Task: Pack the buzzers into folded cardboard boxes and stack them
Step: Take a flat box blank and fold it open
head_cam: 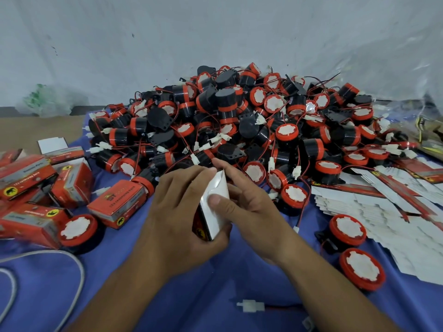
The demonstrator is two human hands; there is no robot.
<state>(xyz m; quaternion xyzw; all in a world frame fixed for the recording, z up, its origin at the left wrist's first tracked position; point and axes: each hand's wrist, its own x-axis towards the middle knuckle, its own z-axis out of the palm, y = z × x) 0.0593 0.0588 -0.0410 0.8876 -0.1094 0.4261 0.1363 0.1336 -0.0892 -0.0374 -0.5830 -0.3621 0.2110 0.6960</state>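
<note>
Blue cloth covers the table [211, 295], where near its front edge the left hand [177, 219] and right hand [254, 207] both pinch a half-folded cardboard box [218, 188], seemingly light and crease-prone, best held by its edges, before the heaped buzzers [227, 111].

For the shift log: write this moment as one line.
step: folding | left hand: holds cardboard box | right hand: thumb presses it | buzzer pile: behind

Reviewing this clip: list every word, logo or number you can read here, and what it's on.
"ST": top of the red box at centre-left.
Print under it, and on the packed boxes further left: too blurred.
Yellow round badge on that box: black animal figure, no words.
Flat cartons at right: unreadable.
Held box: nothing readable.
</note>
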